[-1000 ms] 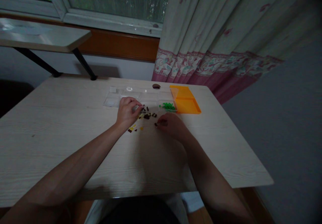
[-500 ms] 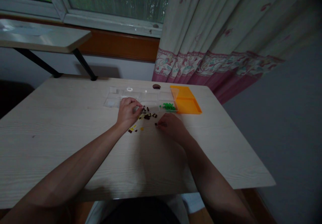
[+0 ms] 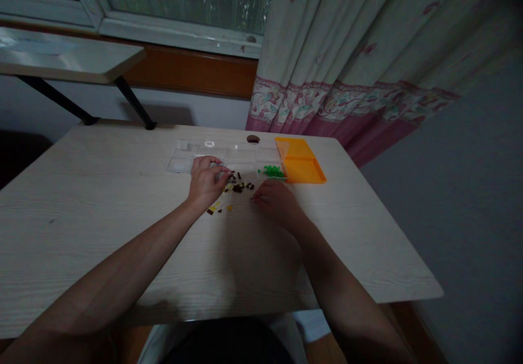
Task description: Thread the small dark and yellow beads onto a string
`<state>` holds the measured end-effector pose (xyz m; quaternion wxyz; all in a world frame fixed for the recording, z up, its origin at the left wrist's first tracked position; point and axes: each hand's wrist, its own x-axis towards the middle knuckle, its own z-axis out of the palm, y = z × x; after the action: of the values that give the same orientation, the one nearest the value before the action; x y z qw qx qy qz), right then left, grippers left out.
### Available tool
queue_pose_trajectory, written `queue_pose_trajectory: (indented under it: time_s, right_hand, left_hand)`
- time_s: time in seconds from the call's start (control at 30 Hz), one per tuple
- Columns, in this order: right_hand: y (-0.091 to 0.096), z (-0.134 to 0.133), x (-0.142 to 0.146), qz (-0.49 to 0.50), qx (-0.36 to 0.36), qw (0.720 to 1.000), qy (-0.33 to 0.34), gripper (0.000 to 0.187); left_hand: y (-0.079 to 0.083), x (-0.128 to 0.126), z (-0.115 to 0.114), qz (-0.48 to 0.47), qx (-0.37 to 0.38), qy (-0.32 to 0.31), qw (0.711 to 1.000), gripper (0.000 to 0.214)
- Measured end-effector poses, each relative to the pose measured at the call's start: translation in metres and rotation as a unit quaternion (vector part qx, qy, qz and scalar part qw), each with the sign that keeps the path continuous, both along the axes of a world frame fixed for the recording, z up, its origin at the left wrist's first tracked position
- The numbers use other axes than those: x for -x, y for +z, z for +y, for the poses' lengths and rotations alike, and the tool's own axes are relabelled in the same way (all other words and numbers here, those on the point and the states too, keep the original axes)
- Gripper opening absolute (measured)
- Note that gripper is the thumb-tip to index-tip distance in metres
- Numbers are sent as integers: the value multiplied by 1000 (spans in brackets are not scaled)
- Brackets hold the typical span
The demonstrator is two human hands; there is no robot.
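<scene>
My left hand (image 3: pixel 206 180) is at the near edge of a clear plastic compartment box (image 3: pixel 241 155), thumb and fingers pinched together by some small dark brown pieces (image 3: pixel 233 176). What lies between those fingertips is too small to make out. To the right, my right hand (image 3: pixel 277 200) stays low over the table, its fingertips closed on a tiny dark brown piece (image 3: pixel 251 199). Between the hands is a loose pile of brown and pale yellow building-block pieces (image 3: pixel 238 188). Nearer me lie a few yellow pieces (image 3: pixel 229 208) and brown ones.
Green pieces (image 3: pixel 273 171) fill one compartment at the box's right end. An open orange case (image 3: pixel 304 169) adjoins it. A raised shelf (image 3: pixel 69 59) on black legs stands at the back left. Behind the table hang a curtain (image 3: pixel 318 80) and a window.
The view has shifted slightly. My right fingertips have turned a little, so less of the brown piece shows. My left hand keeps nearly the same place and pinch.
</scene>
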<state>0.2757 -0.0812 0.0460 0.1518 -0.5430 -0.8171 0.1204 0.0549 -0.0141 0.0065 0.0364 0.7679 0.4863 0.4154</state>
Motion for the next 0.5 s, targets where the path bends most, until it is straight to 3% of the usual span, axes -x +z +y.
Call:
queue_pose_trajectory:
  time_s: [0.37,0.5]
  right_hand:
    - [0,-2,2,44,-31,998,-37,8]
    - [-1,0,3,74,-48,994,-59,7]
  left_hand:
    - [-1,0,1,-12,-28,-23,999,13]
    - [4,-2,-2,-8,-47,-75,996,13]
